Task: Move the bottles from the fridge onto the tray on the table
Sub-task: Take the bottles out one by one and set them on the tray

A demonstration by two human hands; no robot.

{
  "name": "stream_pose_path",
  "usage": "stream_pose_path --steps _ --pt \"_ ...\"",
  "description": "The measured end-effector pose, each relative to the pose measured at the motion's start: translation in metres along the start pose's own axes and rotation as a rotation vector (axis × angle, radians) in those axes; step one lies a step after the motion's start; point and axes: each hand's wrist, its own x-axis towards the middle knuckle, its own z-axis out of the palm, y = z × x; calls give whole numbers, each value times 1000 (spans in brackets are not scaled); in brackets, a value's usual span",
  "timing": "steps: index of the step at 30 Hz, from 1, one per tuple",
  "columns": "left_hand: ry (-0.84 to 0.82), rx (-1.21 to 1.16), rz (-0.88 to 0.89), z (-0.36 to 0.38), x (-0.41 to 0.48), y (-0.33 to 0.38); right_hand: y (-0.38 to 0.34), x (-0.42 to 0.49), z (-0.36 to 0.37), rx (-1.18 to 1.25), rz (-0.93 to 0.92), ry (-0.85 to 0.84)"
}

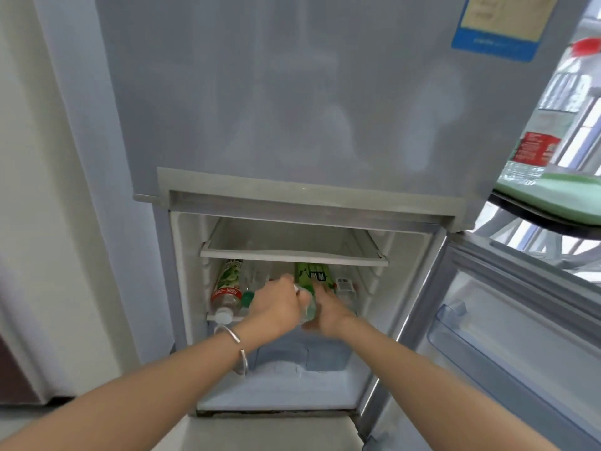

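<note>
The fridge has its lower compartment open. Several bottles lie on its lower shelf. A green-labelled bottle lies in the middle, and both hands close around its near end: my left hand from the left, my right hand from the right and below. Left of them lie a bottle with a lime picture and red band and a clear bottle with a green cap. Another small bottle lies at the right. A green tray on a dark table at the right carries one clear bottle.
The open lower door with its clear door bins swings out at the right. An empty glass shelf sits above the bottles. A drawer lies below my hands. A wall runs along the left.
</note>
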Motion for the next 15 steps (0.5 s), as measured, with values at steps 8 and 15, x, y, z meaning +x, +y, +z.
stream_pose_path --steps 8,15 --pt "70 211 119 -48 -20 75 7 -63 -51 175 -40 -63" --pt "126 367 272 -99 -49 144 12 -119 -122 430 20 -110"
